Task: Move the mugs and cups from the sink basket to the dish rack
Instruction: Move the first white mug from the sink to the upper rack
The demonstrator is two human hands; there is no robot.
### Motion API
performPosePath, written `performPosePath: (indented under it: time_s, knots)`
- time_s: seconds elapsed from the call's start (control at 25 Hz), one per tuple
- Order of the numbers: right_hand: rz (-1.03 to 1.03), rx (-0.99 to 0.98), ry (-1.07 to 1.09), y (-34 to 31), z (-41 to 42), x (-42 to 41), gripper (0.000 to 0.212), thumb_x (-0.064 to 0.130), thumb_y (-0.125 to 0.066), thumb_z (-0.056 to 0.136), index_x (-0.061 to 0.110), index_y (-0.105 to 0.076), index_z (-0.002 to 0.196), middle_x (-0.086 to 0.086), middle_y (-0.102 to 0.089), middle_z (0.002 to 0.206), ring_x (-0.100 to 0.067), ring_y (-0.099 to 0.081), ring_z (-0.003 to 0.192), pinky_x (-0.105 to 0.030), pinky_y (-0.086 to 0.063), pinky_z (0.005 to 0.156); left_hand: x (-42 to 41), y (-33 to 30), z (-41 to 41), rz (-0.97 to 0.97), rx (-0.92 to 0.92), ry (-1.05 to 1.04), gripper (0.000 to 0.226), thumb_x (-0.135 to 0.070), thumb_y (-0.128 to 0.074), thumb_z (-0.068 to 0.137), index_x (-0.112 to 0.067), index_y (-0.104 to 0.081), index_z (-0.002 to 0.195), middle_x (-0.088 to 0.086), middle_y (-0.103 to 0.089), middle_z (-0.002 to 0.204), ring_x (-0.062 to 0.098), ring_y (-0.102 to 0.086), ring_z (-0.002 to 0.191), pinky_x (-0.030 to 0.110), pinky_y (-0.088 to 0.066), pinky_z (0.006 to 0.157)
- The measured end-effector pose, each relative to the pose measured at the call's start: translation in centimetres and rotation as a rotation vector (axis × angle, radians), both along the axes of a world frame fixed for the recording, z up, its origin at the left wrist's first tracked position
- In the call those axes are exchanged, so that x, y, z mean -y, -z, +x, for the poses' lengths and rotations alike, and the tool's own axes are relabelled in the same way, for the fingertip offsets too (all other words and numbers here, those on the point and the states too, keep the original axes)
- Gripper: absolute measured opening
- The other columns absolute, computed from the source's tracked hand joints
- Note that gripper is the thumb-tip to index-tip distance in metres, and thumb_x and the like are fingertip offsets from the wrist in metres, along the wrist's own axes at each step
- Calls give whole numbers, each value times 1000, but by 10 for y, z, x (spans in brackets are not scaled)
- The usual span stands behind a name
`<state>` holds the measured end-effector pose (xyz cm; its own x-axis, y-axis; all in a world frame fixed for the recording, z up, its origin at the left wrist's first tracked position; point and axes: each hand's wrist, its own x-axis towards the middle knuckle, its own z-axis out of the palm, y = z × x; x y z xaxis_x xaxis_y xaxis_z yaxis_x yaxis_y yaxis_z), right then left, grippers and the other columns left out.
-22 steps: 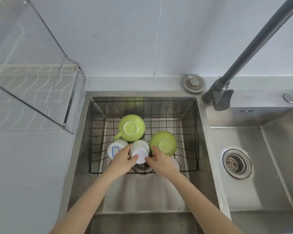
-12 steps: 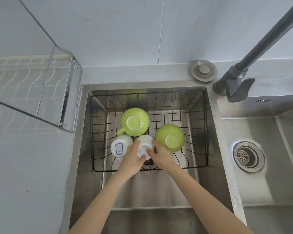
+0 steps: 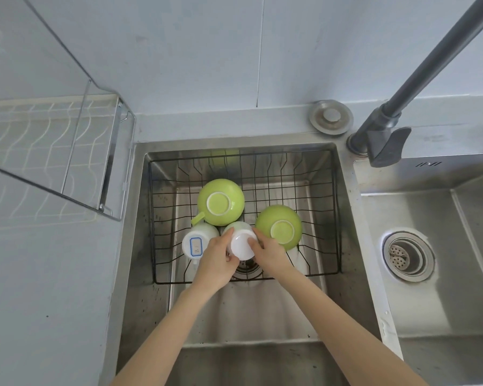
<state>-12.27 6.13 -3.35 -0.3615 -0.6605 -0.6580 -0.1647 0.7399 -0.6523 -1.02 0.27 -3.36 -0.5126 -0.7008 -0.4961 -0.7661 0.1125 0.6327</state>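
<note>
Wire dish rack (image 3: 50, 151) sits on the counter (image 3: 53, 288) at ten o'clock of the sink. In the black sink basket (image 3: 335, 218), a labelled white cup (image 3: 197, 242) lies at nine o'clock of the plain white cup (image 3: 241, 242). The left hand (image 3: 216, 263) and right hand (image 3: 271, 254) each grip that plain cup's sides. Two green mugs, one (image 3: 221, 201) at twelve o'clock and one (image 3: 279, 227) at three, sit upside down.

Both hands, left (image 3: 216, 263) and right (image 3: 271, 253), grip an upturned white cup (image 3: 241, 242). It sits in the wire sink basket (image 3: 162, 246) beside two green mugs (image 3: 221, 201).
</note>
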Motion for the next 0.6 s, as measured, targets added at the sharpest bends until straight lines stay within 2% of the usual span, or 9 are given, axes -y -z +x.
performPosePath:
  time_s: [0.08, 0.2, 0.24, 0.32, 0.44, 0.52, 0.6]
  knots:
    - [-35, 13, 29, -10, -4, -5, 39, 20, -37, 95, 17, -44, 133, -16, -62, 108, -30, -57, 99, -32, -46, 90, 1, -7, 1, -9, -24, 15, 59, -4, -50, 83, -19, -33, 137, 14, -49, 121, 27, -58, 93, 29, -45, 83]
    - [-42, -14, 11, -28, -8, -13, 36, 24, -38, 94, 23, -49, 129, -16, -66, 110, -32, -63, 101, -41, -49, 94, 1, -19, 3, 15, -83, 39, 59, 1, -48, 82, -23, -37, 135, 14, -45, 114, 22, -56, 74, 9, -45, 63]
    - [-37, -54, -25, -34, -10, -16, 36, 26, -38, 94, 24, -50, 128, -18, -67, 109, -34, -63, 101, -39, -49, 92, 1, -23, 4, 55, -116, 34, 59, 3, -47, 82, -25, -39, 133, 15, -44, 114, 24, -58, 72, 8, -48, 60]
    - [-39, -111, -60, -47, -12, -22, 36, 29, -39, 94, 25, -50, 128, -19, -67, 108, -35, -62, 102, -38, -50, 90, -1, -32, 7, 144, -186, 25, 60, 4, -47, 82, -29, -40, 132, 16, -44, 117, 29, -61, 78, 22, -57, 62]
    - [-31, -147, -81, -63, -14, -30, 38, 32, -40, 93, 26, -49, 130, -17, -65, 112, -34, -62, 102, -39, -51, 89, -7, -43, 11, 165, -227, 47, 60, 0, -56, 79, -30, -42, 129, 13, -45, 118, 28, -61, 75, 38, -60, 66]
    - [-3, -178, -114, -71, -16, -37, 36, 32, -40, 93, 25, -52, 126, -16, -67, 106, -29, -64, 90, -35, -52, 83, -18, -49, 10, 140, -269, 49, 59, -2, -64, 75, -28, -46, 125, 14, -45, 114, 20, -61, 65, 30, -59, 59]
    - [-2, -156, -115, -78, -13, -46, 26, 26, -40, 92, 17, -61, 106, -15, -67, 82, -27, -66, 73, -38, -56, 79, -33, -47, 6, 78, -294, 34, 55, -4, -67, 74, -22, -50, 123, 10, -43, 106, 13, -57, 64, 16, -54, 48]
